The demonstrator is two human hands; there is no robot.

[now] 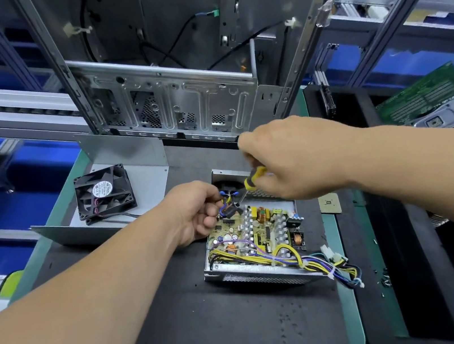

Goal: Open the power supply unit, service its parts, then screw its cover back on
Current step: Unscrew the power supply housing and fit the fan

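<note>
The open power supply unit (261,272) lies on the black mat, its circuit board (254,233) and yellow wire bundle (311,259) exposed. My right hand (292,158) grips a yellow-and-black screwdriver (252,181), tip down at the unit's far left corner. My left hand (196,211) pinches the blue and yellow wires (228,198) at that same corner. The removed grey cover (133,186) lies to the left, with the black fan (104,194) resting on it.
An empty computer case (173,103) stands upright behind the mat. A small chip (329,204) lies right of the unit. Loose screws (383,278) sit at the right edge. A green board with a drive (432,106) lies far right.
</note>
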